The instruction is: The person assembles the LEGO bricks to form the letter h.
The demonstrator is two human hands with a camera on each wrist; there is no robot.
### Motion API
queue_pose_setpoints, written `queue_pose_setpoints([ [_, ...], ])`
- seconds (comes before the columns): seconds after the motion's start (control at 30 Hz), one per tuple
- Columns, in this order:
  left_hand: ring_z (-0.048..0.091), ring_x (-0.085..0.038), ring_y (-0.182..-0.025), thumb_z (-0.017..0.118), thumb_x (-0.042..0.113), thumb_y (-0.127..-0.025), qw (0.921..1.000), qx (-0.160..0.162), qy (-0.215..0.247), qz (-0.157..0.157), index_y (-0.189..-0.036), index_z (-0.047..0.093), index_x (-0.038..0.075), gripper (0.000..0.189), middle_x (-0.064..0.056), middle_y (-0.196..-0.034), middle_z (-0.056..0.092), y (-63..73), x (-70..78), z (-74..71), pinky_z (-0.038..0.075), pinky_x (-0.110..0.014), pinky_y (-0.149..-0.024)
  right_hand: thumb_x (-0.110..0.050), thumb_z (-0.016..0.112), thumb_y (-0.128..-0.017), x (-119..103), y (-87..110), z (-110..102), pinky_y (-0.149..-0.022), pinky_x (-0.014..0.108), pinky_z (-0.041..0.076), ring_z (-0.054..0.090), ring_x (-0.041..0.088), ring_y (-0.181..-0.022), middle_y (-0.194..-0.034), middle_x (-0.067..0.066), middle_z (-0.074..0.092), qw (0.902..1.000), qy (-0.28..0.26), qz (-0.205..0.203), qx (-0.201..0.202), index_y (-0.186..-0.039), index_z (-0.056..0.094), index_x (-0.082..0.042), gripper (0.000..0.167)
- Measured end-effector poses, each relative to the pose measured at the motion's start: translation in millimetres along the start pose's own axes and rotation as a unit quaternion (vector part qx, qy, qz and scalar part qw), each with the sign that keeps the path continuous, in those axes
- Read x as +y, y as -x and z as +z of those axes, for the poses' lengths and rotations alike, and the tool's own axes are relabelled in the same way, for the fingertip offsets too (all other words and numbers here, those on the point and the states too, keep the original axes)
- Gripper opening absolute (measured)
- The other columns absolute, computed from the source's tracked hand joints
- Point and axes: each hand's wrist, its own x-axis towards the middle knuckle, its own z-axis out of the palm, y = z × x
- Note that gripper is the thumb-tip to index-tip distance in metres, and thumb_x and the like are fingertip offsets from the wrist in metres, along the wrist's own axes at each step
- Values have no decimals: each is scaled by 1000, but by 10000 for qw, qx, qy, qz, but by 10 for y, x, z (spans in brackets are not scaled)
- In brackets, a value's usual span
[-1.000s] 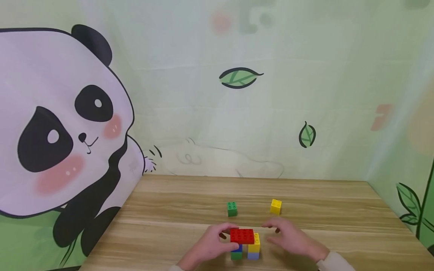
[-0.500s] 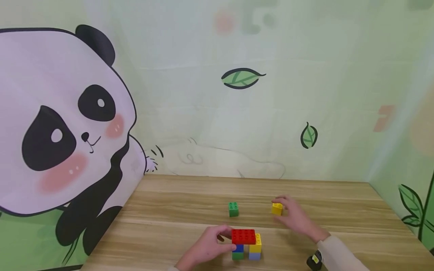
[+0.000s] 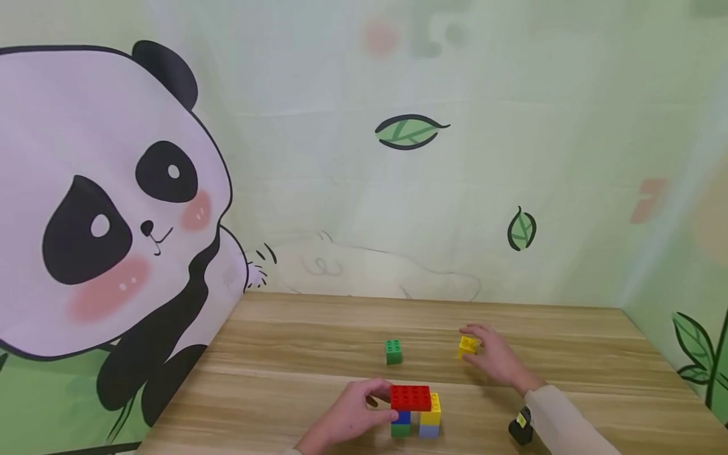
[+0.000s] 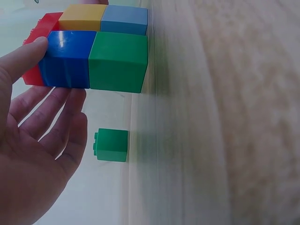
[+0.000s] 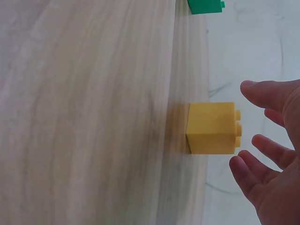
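Note:
My left hand (image 3: 357,414) holds the left side of a small toy-brick structure, its thumb at the seam of a long red brick (image 3: 411,398) and a blue brick (image 4: 68,58). Beneath the blue one is a green brick (image 4: 119,61). The red brick bridges across to a yellow brick (image 3: 430,414) stacked on a light blue brick (image 3: 429,431). Farther back, my right hand (image 3: 500,359) reaches around a loose yellow brick (image 5: 212,127). Its thumb and fingers are spread near the studs, with a gap showing in the right wrist view.
A loose green brick (image 3: 393,352) stands on the wooden table (image 3: 296,354), left of the loose yellow one. A black device (image 3: 521,426) shows under the right sleeve (image 3: 563,417). Behind the table hangs a backdrop (image 3: 318,158) with a panda and leaves.
My right hand has moved away from the structure, forward to the loose yellow brick. My left hand stays at the structure. The whole head view has shifted slightly.

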Motion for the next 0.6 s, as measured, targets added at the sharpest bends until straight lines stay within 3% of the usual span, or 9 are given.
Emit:
queue_pose_setpoints([
  [0.23,69,-20,-106,82,12,-94,9997,123,130,-166,-122,74,9,29,-1,-115,77,-6,30,21,57,-37,-92,0,76,-95,32,-34,18,-102,61,54,59,51,-126,-142,34,58,9997,-95,145,-188,-136,62,9,44],
  [0.4,68,-9,-106,84,30,-94,9999,15,153,31,-125,74,17,35,9,-115,76,-144,-350,46,57,-31,-91,1,74,-97,57,-50,38,-100,58,56,62,48,-125,-139,32,62,9993,-172,145,-284,-136,62,10,42],
  [0.6,68,-8,-105,84,37,-93,9995,-75,231,220,-127,73,22,38,10,-117,76,-303,-745,87,57,-29,-87,2,72,-97,97,-68,77,-97,56,58,65,43,-118,-136,32,63,9987,-228,204,-405,-134,64,9,38],
])
